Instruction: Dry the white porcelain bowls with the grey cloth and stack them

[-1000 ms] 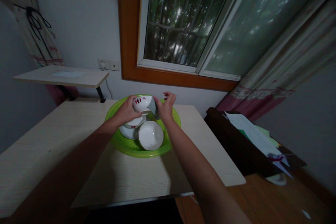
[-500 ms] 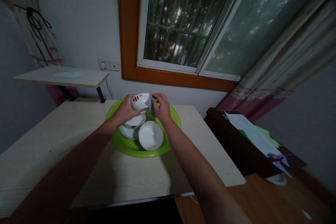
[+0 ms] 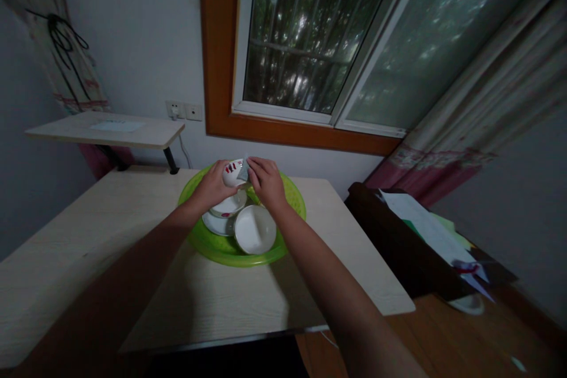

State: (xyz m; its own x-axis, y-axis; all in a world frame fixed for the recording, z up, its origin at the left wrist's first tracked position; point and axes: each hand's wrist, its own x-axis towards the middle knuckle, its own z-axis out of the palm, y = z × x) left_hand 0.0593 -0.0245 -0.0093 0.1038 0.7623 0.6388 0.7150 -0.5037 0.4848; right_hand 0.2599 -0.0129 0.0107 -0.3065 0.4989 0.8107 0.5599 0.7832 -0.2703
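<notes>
Over the far part of a green plastic basin (image 3: 230,259), my left hand (image 3: 213,185) grips a white bowl with red markings (image 3: 232,173), tilted on its side. My right hand (image 3: 267,181) is closed on a grey-green cloth (image 3: 243,171) and presses it against that bowl's right side. Part of the bowl is hidden behind the right fingers. Below, inside the basin, another white bowl (image 3: 229,207) rests on a white plate (image 3: 217,225). A larger white bowl (image 3: 255,230) leans beside them, its opening turned toward me.
The basin stands on a pale wooden table (image 3: 150,283). At the back left is a small raised shelf (image 3: 106,129) with a paper on it. A dark brown piece of furniture (image 3: 376,236) holding papers (image 3: 425,230) is at the right, near the window wall.
My right hand has slid the cloth leftward across the bowl's side, covering more of it. The left hand and the dishes in the basin look nearly the same.
</notes>
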